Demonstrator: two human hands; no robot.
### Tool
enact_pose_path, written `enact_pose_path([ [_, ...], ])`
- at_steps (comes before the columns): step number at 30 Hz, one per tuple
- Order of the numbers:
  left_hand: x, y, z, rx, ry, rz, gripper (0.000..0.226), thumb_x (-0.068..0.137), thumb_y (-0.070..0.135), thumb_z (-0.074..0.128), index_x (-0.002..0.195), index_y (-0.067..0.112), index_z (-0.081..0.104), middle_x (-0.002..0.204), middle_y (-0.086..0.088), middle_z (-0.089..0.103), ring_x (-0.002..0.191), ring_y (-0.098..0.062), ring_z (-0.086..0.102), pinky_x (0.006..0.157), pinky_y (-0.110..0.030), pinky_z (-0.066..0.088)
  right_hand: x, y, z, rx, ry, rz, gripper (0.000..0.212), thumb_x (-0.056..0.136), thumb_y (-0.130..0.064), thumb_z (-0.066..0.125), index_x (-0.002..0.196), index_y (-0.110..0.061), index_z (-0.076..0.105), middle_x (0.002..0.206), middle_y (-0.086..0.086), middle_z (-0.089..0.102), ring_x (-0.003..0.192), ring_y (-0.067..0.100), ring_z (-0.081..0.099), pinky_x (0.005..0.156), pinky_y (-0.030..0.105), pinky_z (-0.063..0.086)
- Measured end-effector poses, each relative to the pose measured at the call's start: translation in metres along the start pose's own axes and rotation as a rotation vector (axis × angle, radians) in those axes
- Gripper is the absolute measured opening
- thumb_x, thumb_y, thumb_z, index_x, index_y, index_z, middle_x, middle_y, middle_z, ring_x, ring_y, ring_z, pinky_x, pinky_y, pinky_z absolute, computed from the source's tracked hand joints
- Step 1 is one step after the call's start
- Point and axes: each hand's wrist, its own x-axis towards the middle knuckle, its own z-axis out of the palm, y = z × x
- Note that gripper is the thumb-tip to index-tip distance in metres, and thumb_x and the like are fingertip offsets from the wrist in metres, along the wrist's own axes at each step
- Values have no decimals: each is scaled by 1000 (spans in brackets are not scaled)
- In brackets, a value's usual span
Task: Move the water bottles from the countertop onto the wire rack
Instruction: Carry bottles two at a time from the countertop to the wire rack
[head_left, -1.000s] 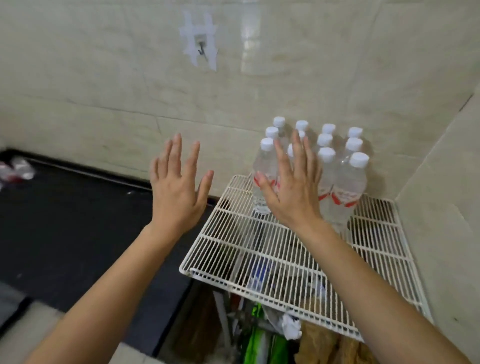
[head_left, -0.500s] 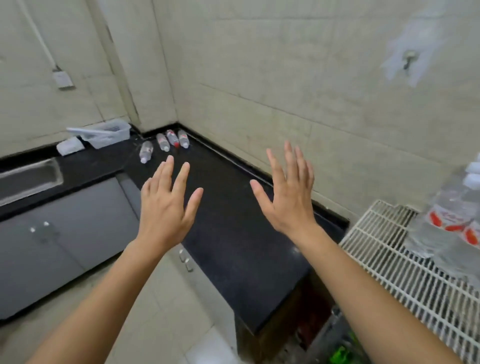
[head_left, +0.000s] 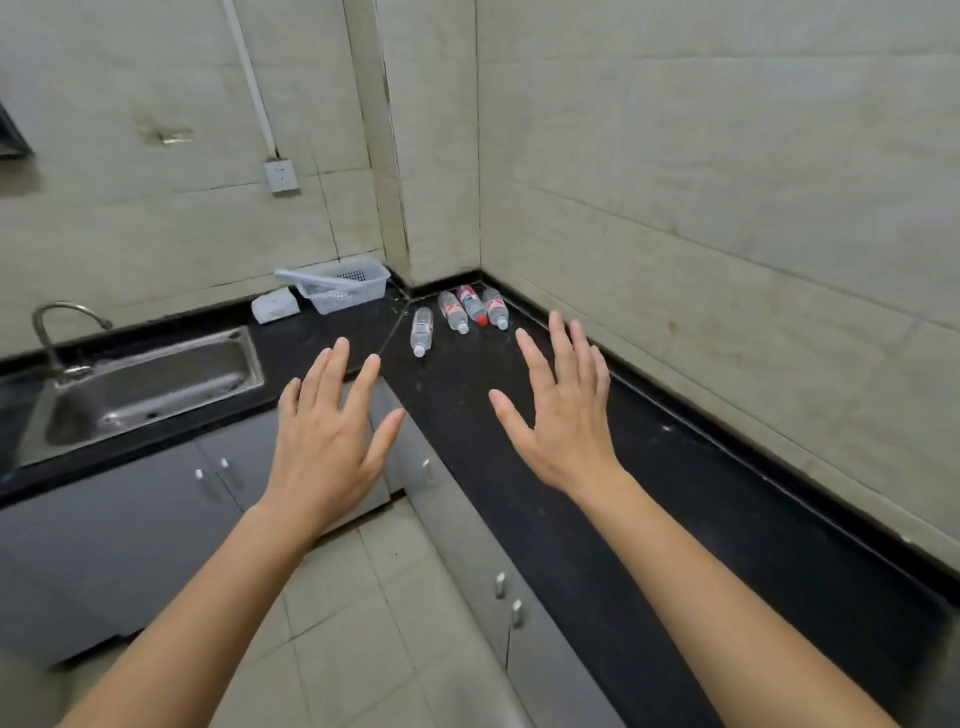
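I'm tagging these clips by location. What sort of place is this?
Most likely a home kitchen: a steel sink with a tap set in a black L-shaped countertop, grey cabinets below, tiled walls. Four bottles lie in the corner.

A home kitchen: steel sink (head_left: 150, 384) with tap (head_left: 54, 325), black countertop (head_left: 597, 493), grey cabinets (head_left: 130, 519), tiled walls.

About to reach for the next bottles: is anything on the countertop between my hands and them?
Nothing visible does. The four water bottles lie on their sides in the far corner, and the black countertop between them and the open left hand and right hand is bare. The basket sits off to the left.
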Motion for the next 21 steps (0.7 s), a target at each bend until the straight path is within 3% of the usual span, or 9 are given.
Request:
enact_pose_path([
  [10,153,-93,119,-24,-16,-13,67,99,51,36,151,10,43,163,-21,26,150,-38,26,116,-59,28,130,25,158,-13,-41,-15,70,99,-54,47,158,-20,30,168,17,13,156,34,6,124,54,13],
  [16,294,-130,195,-1,-183,-14,67,102,49,44,159,18,28,169,-14,9,156,-31,7,123,-56,14,239,67,253,-22,-110,71,70,99,-54,49,155,-14,36,167,19,18,155,37,11,123,54,16],
  [21,380,-167,237,-15,-222,0,68,100,44,50,158,17,29,169,-15,10,156,-32,8,122,-57,16,321,81,311,-30,-180,100,73,99,-54,49,158,-15,32,168,17,16,156,35,10,123,51,15],
])
